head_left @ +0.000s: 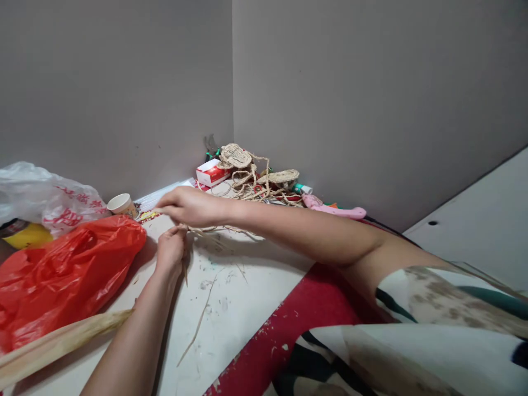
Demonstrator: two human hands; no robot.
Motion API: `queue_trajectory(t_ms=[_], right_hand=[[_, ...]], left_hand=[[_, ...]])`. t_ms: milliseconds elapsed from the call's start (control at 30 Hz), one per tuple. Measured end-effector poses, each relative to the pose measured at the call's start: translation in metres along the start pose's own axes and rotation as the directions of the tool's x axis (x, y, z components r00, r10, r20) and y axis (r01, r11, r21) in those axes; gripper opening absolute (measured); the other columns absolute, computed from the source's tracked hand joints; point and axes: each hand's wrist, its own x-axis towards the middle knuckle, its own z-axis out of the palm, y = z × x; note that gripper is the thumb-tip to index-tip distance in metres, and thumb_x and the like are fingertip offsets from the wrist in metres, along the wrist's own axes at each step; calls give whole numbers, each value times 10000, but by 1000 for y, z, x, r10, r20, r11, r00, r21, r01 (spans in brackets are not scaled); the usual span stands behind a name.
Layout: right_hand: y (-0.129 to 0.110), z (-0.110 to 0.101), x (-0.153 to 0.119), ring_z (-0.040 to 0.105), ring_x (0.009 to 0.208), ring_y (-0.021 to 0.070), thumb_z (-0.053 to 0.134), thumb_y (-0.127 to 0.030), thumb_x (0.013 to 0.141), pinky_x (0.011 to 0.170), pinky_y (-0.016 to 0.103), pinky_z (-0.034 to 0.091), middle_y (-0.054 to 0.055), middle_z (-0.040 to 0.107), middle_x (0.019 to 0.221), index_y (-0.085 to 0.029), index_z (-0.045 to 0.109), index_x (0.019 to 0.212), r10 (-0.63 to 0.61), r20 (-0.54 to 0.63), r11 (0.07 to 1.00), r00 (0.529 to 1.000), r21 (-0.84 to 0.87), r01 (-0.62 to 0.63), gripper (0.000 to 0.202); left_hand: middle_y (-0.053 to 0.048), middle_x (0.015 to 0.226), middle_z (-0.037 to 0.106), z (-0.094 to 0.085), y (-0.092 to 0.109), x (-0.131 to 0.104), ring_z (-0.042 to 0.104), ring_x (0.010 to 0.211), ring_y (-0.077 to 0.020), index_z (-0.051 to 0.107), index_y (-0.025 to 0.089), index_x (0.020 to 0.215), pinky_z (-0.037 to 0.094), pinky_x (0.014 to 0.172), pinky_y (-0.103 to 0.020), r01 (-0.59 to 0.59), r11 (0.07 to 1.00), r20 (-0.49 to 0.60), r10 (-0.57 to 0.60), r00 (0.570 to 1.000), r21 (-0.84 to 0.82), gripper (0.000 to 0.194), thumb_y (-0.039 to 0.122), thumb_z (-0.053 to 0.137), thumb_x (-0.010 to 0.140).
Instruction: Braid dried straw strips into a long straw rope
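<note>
My left hand (171, 247) is closed on a thin tan strand (202, 233), whose ends stick out to the right and below the fist. Just above and slightly left, my right hand (187, 206) reaches across from the right, its fingers bent together near the paper cup. What its fingertips hold, if anything, is too small to make out. Braided straw cord (247, 184) lies in a loose pile behind the right forearm, with coiled oval pieces (236, 156) on top. A long dry husk (61, 344) lies at the lower left, beside the left forearm.
A red plastic bag (78, 269) and a clear bag (45, 192) fill the left. A paper cup (121, 204), a red and white box (212, 172), pliers (212, 147) and a pink-handled tool (334, 210) line the back of the white table (235, 308), below grey walls.
</note>
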Motion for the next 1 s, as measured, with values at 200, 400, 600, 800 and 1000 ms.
queue_trajectory(t_ms=[200,400,600,800,1000], right_hand=[[58,-3,-32,515,580,81,517,-91,811,592,214,371,26,655,682,-88,637,882,354,-32,928,935,139,-347,139],[76,16,-27,518,665,91,609,-158,775,635,214,351,8,632,715,-106,650,750,295,-141,955,945,23,-295,71],[80,16,-29,483,633,83,554,-123,773,600,204,323,-4,600,685,-97,636,756,308,-70,951,949,60,-304,88],[81,17,-28,468,621,82,553,-111,744,580,198,316,-18,559,664,-107,607,752,340,-85,940,937,31,-339,54],[84,15,-27,469,653,94,607,-158,721,584,199,321,-3,571,716,-111,622,789,322,-105,943,941,-55,-329,84]], left_hand=[[109,458,327,-1,1,-5,251,337,-25,553,147,739,192,334,-141,29,998,23,-28,999,-59,152,255,634,809],[123,426,306,-1,3,-5,211,331,-15,518,170,685,138,331,-132,6,997,45,-2,999,-82,230,269,718,627],[120,432,310,-3,3,-4,208,334,-14,517,168,676,137,329,-130,11,998,63,-7,998,-61,235,258,725,613],[118,438,305,-3,4,-5,213,338,-17,514,169,675,143,332,-132,1,1000,84,2,996,-32,237,266,725,629],[128,428,275,-1,1,-5,194,339,-19,570,156,716,135,337,-142,-8,1000,74,7,997,16,246,297,747,620]])
